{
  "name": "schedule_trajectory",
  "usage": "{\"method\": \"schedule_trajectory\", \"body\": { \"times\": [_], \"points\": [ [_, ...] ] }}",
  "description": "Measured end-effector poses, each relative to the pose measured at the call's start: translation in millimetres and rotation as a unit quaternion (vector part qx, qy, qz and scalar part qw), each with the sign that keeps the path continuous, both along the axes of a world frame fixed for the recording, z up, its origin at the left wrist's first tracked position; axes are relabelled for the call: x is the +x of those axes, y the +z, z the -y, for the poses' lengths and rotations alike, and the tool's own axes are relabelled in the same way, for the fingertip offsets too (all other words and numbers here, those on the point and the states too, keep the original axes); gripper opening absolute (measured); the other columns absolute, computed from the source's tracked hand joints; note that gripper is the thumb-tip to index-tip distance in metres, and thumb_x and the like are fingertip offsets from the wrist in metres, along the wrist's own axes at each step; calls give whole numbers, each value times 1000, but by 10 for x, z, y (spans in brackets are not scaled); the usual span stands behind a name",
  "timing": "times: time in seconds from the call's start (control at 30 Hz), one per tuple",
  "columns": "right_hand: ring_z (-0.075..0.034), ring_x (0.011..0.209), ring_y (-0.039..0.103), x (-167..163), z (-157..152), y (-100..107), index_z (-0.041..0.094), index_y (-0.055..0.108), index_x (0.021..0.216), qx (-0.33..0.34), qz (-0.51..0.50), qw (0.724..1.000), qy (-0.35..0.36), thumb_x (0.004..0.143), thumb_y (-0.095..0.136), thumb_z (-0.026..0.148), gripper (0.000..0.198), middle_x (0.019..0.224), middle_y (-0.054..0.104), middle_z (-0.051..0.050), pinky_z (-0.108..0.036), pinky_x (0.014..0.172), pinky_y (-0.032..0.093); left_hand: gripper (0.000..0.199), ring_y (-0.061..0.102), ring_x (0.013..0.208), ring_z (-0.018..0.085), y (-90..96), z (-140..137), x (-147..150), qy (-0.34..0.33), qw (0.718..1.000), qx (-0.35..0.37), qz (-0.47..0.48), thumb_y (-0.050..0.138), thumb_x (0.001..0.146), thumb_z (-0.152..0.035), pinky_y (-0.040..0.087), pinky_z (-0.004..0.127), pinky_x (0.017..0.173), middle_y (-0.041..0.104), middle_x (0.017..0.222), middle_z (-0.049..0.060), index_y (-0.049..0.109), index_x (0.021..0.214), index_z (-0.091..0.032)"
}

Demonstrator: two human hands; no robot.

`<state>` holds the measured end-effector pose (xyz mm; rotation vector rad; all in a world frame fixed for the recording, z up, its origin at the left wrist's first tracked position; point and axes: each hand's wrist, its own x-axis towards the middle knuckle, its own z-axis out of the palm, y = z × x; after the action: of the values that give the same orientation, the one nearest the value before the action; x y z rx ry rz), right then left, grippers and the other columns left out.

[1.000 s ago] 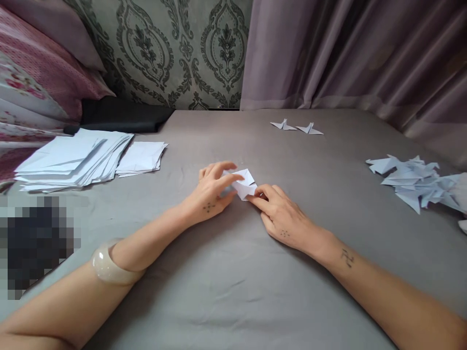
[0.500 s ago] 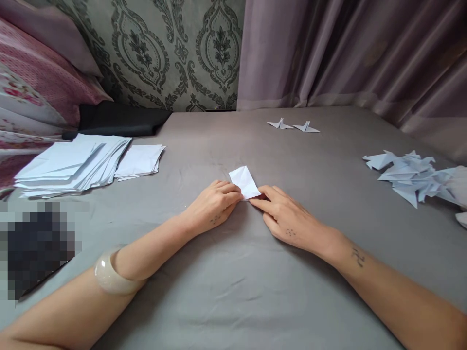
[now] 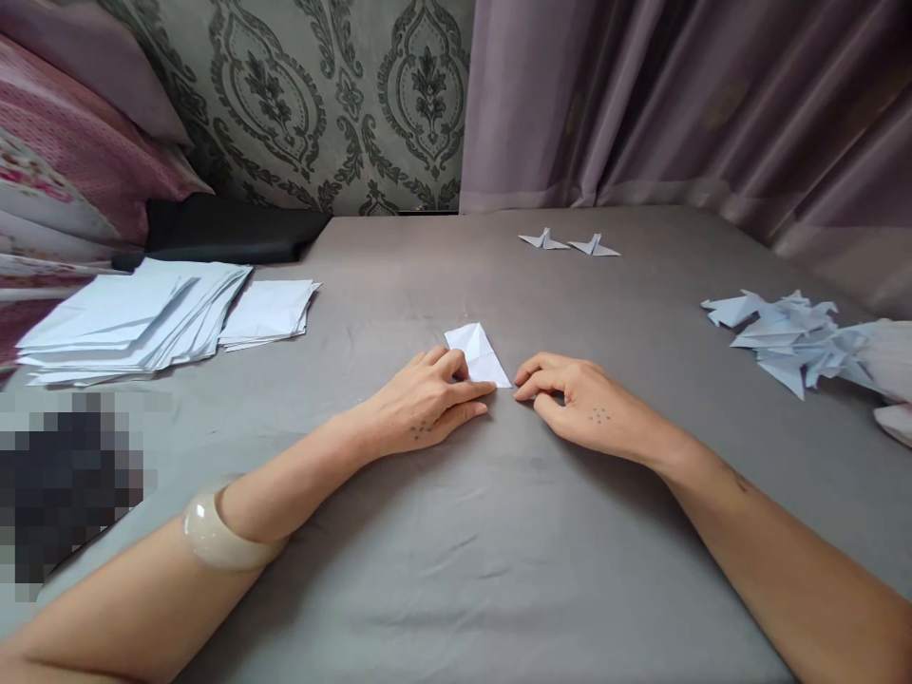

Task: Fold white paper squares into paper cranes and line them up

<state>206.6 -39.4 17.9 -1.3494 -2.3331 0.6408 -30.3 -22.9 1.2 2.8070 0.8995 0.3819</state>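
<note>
The folded paper lies flat on the grey cloth, between the two hands, and everything else can be placed from it. As far as it shows, its long axis slants from the far left down to a pointed corner at the near right; its near-left part is hidden under fingers. The left hand is the nearer one, coming in from the paper's near-left side and overlapping it, so that from this grip the paper lies ahead and to the right. An outstretched finger runs along the paper's near edge towards that pointed corner, and the thumb rests on the near side of the paper, a little apart from the finger (whether anything is pinched beneath the other, curled fingers I cannot tell).

The right hand is just beside the pointed corner, on the paper's right. From it the paper lies to the left and slightly ahead. Its fingers are bent, with a narrow gap to the thumb, and nothing shows between them; whether a fingertip grazes the corner is too fine to tell.

Well to the paper's left sits a small paper stack; beyond it, to the right, are two folded birds, and well to its right a heap of folded pieces.
</note>
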Motion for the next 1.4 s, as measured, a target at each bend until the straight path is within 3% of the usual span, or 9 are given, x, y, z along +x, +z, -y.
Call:
{"method": "schedule_trajectory", "body": {
  "times": [0.17, 0.3, 0.43, 0.6, 0.67, 0.8, 0.9, 1.07, 1.4],
  "points": [
    [-13, 70, 60, -88, -30, -75, 24, 71, 80, 0, -20, 996, -92, 78, 47, 14, 26, 90, 69, -1, -26, 66, 47, 42, 46, 86, 21, -9, 15, 46, 11, 999, 23, -26, 34, 96, -45, 42, 39, 83, 51, 95, 10, 55, 130, -31],
    [-15, 71, 59, -227, -61, -161, 23, 69, 79, 13, -5, 987, -162, 82, 54, 31, 17, 85, 66, -3, -29, 68, 46, 40, 50, 87, 20, -46, 29, 37, 25, 999, 34, 7, 34, 97, -40, 43, 36, 83, 56, 98, 11, 63, 119, -23],
    [-16, 73, 58, -321, -90, -217, 22, 66, 81, 19, -12, 982, -186, 78, 62, 42, 21, 87, 64, -3, -30, 68, 45, 35, 55, 86, 19, -109, 7, 12, 47, 997, 51, 42, 35, 97, -31, 46, 32, 81, 63, 94, 9, 68, 99, -17],
    [-12, 63, 54, -353, -104, -233, 21, 65, 79, 21, -76, 983, -165, 78, 63, 31, 10, 82, 63, 0, -26, 62, 43, 27, 57, 87, 18, -136, -13, 7, 66, 995, 59, 50, 38, 96, -26, 47, 31, 79, 63, 94, 7, 64, 95, -18],
    [-11, 63, 53, -358, -98, -229, 21, 64, 80, 75, -86, 983, -147, 81, 60, 26, 6, 84, 63, -1, -25, 63, 43, 21, 55, 96, 21, -118, -4, 1, 111, 984, 100, 97, 44, 94, -28, 45, 34, 84, 60, 104, 10, 59, 104, -17],
    [-14, 76, 56, -348, -76, -212, 19, 64, 87, 279, -9, 956, -93, 90, 48, 16, 17, 93, 64, -5, -27, 72, 43, 42, 41, 119, 29, -67, 24, -30, 218, 934, 226, 169, 53, 89, -33, 31, 45, 100, 49, 126, 17, 46, 127, -16],
    [-15, 76, 55, -317, -51, -210, 18, 65, 86, 356, 79, 931, -25, 91, 45, 12, 21, 91, 65, -5, -30, 71, 41, 27, 44, 117, 27, -59, 34, -47, 160, 948, 255, 106, 51, 90, -24, 25, 45, 99, 58, 121, 10, 55, 116, -21],
    [-14, 76, 56, -251, 3, -258, 18, 64, 86, 276, 97, 956, -12, 93, 46, 16, 19, 93, 63, -4, -27, 70, 42, 21, 56, 96, 19, -84, 28, -32, 79, 977, 194, 46, 46, 92, -15, 25, 41, 92, 71, 89, 1, 64, 83, -21],
    [-14, 81, 59, -256, -9, -253, 23, 64, 86, 76, 14, 992, -97, 91, 51, 28, 15, 99, 62, -1, -26, 68, 43, 30, 59, 84, 18, -81, 29, 30, 152, 980, 82, 94, 51, 91, -38, 29, 41, 89, 71, 84, 3, 67, 75, -19]
  ]
}}
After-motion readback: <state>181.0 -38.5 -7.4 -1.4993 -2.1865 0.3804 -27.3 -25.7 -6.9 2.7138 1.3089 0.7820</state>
